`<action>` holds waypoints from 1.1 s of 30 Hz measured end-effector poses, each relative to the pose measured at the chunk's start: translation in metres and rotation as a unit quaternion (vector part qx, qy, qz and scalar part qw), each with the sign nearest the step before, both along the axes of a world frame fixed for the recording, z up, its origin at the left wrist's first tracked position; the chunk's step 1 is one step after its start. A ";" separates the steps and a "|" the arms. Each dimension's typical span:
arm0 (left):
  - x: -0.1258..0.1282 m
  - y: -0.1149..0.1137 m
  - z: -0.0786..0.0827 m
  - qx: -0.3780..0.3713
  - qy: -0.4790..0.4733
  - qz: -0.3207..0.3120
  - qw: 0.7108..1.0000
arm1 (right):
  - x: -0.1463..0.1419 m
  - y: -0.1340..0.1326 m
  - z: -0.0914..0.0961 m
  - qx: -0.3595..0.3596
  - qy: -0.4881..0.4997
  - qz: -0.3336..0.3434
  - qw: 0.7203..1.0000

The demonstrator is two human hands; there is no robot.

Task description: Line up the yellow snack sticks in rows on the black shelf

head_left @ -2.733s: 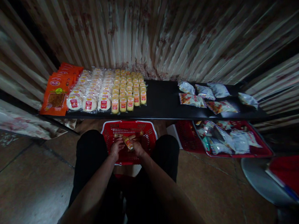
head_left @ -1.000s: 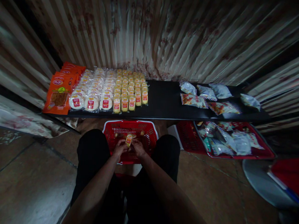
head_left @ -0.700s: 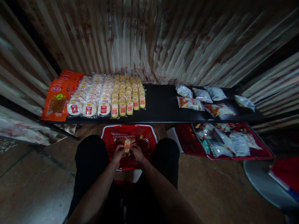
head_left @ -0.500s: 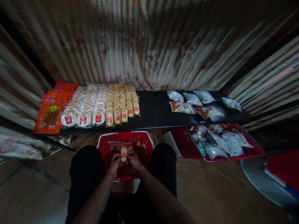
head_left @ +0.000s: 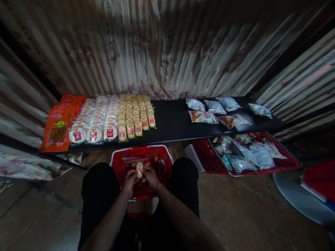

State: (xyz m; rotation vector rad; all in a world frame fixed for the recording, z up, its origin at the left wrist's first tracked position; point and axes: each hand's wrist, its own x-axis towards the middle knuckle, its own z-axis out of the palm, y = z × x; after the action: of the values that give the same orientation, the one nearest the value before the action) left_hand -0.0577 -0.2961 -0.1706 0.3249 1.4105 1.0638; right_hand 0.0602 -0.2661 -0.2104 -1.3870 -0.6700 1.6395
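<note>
My left hand [head_left: 130, 179] and my right hand [head_left: 151, 177] meet over a red plastic basket [head_left: 160, 160] that sits on the floor between my knees. Both hands pinch a small yellow packaged snack [head_left: 139, 169] with a red label, held upright between the fingers. A few more small packets lie in the basket under my hands. Straight ahead runs a low black shelf [head_left: 173, 121], where rows of the same yellow packets [head_left: 135, 115] lie beside round white cakes [head_left: 93, 123].
Orange flat packs [head_left: 58, 124] fill the shelf's left end; several clear and striped snack bags [head_left: 217, 112] lie on its right. A second red basket [head_left: 249, 153] of bags stands under the shelf at right. Corrugated metal walls close in behind.
The packet, earlier lying slanted in my hands low in the basket, is now held upright between both hands. My head has tilted up a little, so everything sits lower in view.
</note>
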 end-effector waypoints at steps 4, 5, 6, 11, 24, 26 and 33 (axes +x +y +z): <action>-0.001 0.001 0.004 0.014 -0.007 0.017 1.000 | -0.002 0.000 -0.001 -0.002 0.006 0.007 1.000; -0.001 0.001 0.003 0.015 -0.006 0.021 1.000 | -0.002 0.001 -0.002 -0.003 0.005 0.007 1.000; -0.001 0.001 0.003 0.015 -0.005 0.024 1.000 | -0.002 0.001 -0.003 -0.003 0.004 0.004 1.000; -0.003 0.001 -0.001 0.014 -0.010 0.036 0.999 | -0.004 0.003 -0.006 -0.002 -0.008 -0.012 1.000; -0.003 -0.002 0.001 0.008 0.000 0.027 1.000 | 0.000 -0.002 0.014 0.035 0.015 0.024 0.999; -0.003 -0.002 0.003 0.011 0.008 0.016 1.000 | 0.000 -0.002 0.016 0.047 0.013 0.028 0.998; 0.003 0.001 0.011 0.016 0.037 0.022 0.999 | -0.006 0.004 0.021 0.064 -0.068 0.013 0.996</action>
State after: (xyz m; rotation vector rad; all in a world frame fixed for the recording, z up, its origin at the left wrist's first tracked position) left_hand -0.0548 -0.2954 -0.1600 0.3609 1.4728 1.1210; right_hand 0.0544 -0.2622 -0.1893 -1.4112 -0.8595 1.5037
